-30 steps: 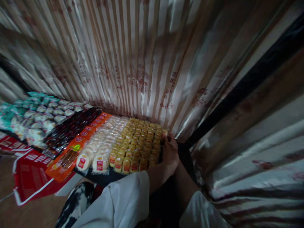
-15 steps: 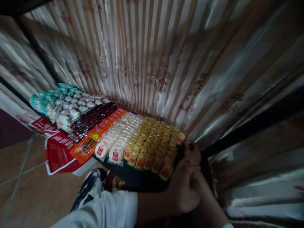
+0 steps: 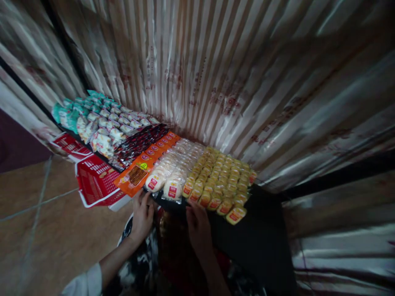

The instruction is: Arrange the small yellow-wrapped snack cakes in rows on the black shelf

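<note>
Several rows of wrapped snacks lie side by side on a dark shelf. My left hand is at the shelf's front edge, fingers apart, close to the orange packet and the white round wrapped crackers. It holds nothing that I can see. At the front end of the yellow wrapped cakes, my right hand has its fingertips against or just beside the nearest packs. Its fingers are slightly bent and apart, with nothing visible in them; dim light blurs the contact.
Further left on the shelf are dark red wrapped sticks, white packs and teal packs. A red basket stands on the tiled floor. A pleated, printed curtain hangs behind the shelf.
My hands were together at the right end of the yellow cakes; both have moved left and separated along the shelf's front edge. The view has shifted, so the snacks appear further right.
</note>
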The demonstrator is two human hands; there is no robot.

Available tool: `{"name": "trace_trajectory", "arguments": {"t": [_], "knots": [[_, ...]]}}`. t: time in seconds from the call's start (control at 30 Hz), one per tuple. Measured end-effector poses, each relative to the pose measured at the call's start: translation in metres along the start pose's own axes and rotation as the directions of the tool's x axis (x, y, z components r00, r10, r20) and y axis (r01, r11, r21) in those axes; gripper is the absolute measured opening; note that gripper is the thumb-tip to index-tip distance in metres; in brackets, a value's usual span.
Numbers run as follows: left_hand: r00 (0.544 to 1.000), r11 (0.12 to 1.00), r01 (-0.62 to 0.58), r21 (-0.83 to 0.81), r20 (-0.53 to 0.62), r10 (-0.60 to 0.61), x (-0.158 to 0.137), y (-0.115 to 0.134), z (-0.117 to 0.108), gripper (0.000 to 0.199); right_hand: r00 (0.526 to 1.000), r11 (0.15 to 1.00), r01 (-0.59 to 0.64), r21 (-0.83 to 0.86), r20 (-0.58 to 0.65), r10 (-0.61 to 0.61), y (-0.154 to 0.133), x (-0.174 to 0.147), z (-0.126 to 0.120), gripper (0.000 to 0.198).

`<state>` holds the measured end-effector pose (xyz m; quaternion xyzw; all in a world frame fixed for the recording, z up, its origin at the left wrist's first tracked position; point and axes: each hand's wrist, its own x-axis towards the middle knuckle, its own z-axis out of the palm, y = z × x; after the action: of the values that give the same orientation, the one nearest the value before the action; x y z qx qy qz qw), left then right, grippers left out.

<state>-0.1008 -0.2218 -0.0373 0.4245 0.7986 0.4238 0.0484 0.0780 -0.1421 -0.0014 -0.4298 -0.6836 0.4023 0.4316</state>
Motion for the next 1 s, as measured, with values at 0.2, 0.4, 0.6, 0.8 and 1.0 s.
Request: {"name": "trace_trajectory", "arguments": {"t": [0.2, 0.4, 0.6, 0.8, 1.0], "knots": [[0.997, 1.000, 0.015, 0.004, 0.072, -0.015, 0.024, -0.014, 0.005, 0.041, 0.989, 0.961, 0.108, -0.256, 0.129, -0.077, 0.020, -0.004, 0.052, 0.036], [0.999, 1.000, -0.008, -0.015, 0.052, 0.008, 0.033, -0.022, 0.024, 0.040, 0.987, 0.899, 0.120, -0.421, 0.146, -0.064, 0.027, -0.001, 0.063, 0.038], [0.998, 0.998, -0.068, 0.006, -0.018, 0.068, 0.037, -0.025, 0.031, 0.038, 0.993, 0.871, 0.110, -0.479, 0.086, -0.077, 0.024, 0.000, 0.071, 0.036], [0.994, 0.995, -0.101, -0.014, -0.036, 0.101, 0.037, -0.029, 0.029, 0.036, 0.993, 0.779, 0.117, -0.616, 0.067, -0.096, 0.023, -0.003, 0.076, 0.039], [0.993, 0.994, -0.107, 0.013, -0.052, 0.107, 0.040, -0.031, 0.031, 0.037, 0.993, 0.691, 0.119, -0.713, 0.094, -0.074, 0.020, -0.001, 0.080, 0.036]]}}
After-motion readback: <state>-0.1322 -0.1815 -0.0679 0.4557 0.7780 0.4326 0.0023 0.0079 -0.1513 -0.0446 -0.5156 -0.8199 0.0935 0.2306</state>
